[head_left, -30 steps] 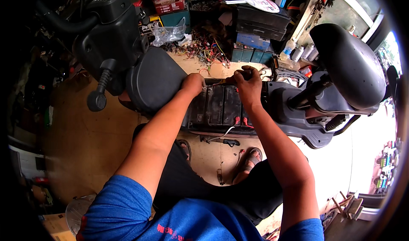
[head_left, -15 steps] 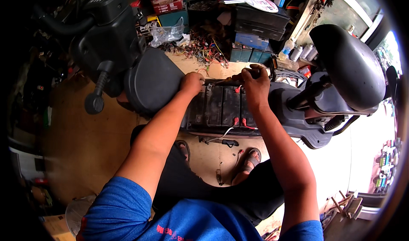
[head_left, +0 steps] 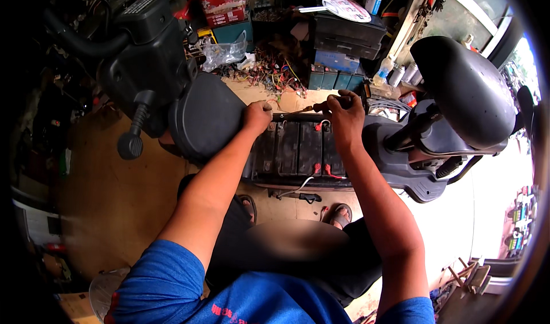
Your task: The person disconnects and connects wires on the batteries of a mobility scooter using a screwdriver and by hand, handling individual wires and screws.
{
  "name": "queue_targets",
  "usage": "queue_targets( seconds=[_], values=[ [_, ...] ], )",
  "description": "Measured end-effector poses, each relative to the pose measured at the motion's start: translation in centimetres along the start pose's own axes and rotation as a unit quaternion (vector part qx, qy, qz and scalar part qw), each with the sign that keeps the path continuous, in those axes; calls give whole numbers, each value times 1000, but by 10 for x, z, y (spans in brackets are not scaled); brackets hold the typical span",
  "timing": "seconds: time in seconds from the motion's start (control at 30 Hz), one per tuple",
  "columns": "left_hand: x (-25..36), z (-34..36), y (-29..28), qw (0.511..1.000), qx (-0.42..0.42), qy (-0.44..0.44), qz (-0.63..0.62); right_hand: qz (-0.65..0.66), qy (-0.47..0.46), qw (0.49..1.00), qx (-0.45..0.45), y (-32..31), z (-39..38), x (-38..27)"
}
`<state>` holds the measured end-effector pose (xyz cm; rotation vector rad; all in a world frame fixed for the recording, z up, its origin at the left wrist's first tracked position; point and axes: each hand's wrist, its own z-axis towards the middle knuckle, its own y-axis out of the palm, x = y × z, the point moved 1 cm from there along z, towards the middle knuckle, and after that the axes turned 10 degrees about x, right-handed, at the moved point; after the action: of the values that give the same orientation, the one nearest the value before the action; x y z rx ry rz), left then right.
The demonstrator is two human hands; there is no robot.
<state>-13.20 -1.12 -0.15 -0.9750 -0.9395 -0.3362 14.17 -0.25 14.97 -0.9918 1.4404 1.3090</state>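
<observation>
Both my hands are at the far edge of an open floor compartment on an electric scooter, which holds several black batteries (head_left: 287,146) side by side. Red-covered terminals (head_left: 317,168) and a white wire (head_left: 302,185) show on the right batteries. At the compartment's far left corner is my left hand (head_left: 258,117), its fingers curled closed; what they pinch is hidden. My right hand (head_left: 345,115) is closed on a thin brownish rod or wire (head_left: 303,110), which points left toward the left hand over the far rim.
The scooter's black front cover (head_left: 207,115) and steering column (head_left: 140,60) stand left, its black seat (head_left: 470,89) right. Beyond lie tangled wires (head_left: 278,75), a plastic bag (head_left: 225,52) and stacked batteries (head_left: 338,58) topped by a hand fan (head_left: 346,8). A black bracket (head_left: 309,198) juts from the near side.
The fingers of my right hand have shifted slightly, and the thin piece stands out more clearly above the far rim. My left hand stays nearly in place. The view has tilted a little.
</observation>
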Motion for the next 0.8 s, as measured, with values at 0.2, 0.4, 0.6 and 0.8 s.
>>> queue_targets(
  seconds=[0.2, 0.4, 0.6, 0.8],
  values=[
    [29, -13, -7, 999, -39, 7, 26, -2, 2, 1000, 9, -6, 1, -7],
    [18, -11, -7, 988, -8, 76, 135, 13, 0, 1000, 10, -3, 2, -5],
    [18, -11, 1, 994, -28, 37, 96, 8, 4, 1000, 10, -6, 3, -3],
    [11, -7, 1, 997, -10, 10, 74, -20, 9, 1000, -12, -6, 4, -6]
  ],
)
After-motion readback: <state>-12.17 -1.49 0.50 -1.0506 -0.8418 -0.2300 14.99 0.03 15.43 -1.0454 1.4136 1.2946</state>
